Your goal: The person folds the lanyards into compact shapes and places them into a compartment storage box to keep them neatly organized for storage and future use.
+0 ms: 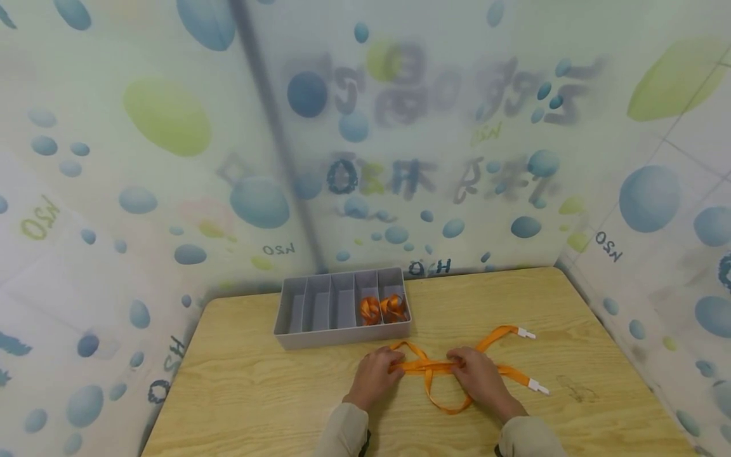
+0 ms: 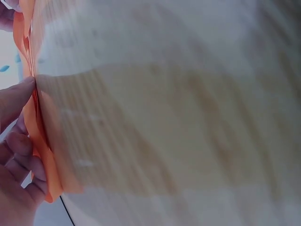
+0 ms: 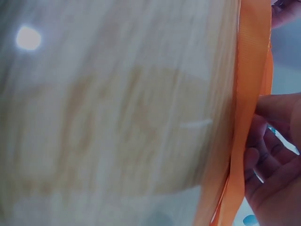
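Note:
Orange lanyards (image 1: 425,365) lie on the table in front of the box, their straps crossing between the two hands. My left hand (image 1: 375,374) pinches the gathered straps at their left end; in the left wrist view the thumb and curled fingers grip the orange strap (image 2: 31,113). My right hand (image 1: 478,381) pinches the straps on the other side, and the right wrist view shows its fingers on the orange strap (image 3: 249,70). A loop hangs below the crossing toward the front. Two ends with white clips (image 1: 537,386) stick out right of my right hand.
Behind the hands stands a grey box (image 1: 342,336) with several compartments. Its two rightmost compartments each hold a coiled orange lanyard (image 1: 393,307). The wooden table (image 1: 245,381) backs onto a patterned wall (image 1: 365,235), and more wall rises at both sides.

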Demonstrator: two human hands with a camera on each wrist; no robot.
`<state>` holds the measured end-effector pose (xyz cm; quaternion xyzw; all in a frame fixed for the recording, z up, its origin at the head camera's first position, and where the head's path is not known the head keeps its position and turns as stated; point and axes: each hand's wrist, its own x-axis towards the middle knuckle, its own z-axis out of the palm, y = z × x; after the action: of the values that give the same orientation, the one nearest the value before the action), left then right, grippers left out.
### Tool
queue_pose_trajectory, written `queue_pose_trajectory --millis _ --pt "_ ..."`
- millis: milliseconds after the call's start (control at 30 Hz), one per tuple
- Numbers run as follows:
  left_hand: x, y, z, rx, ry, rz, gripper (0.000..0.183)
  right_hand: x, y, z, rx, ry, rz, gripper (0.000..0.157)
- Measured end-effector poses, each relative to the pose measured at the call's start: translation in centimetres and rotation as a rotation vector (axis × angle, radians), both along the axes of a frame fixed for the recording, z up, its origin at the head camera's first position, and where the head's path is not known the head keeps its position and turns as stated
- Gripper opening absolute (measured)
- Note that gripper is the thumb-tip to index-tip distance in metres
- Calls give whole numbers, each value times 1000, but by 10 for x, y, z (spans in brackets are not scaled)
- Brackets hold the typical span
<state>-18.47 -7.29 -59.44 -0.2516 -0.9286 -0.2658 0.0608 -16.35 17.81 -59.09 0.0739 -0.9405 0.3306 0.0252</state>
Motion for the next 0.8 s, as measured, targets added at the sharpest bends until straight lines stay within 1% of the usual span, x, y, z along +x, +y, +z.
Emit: queue_pose_trajectory --millis 167,367,500,700,800 --pt "0 -1 0 -15 -20 -11 15 0 1 0 -9 -6 13 20" --pt "-1 -2 1 -28 9 -7 10 -1 3 -2 -7 21 81 17" --pt "-1 -2 1 -29 20 -2 7 -2 3 -1 -20 37 113 17" --pt "0 -2 1 -11 50 10 5 -1 3 2 -49 29 137 16" --pt "1 -2 1 16 55 15 3 -1 3 3 -67 20 140 18"
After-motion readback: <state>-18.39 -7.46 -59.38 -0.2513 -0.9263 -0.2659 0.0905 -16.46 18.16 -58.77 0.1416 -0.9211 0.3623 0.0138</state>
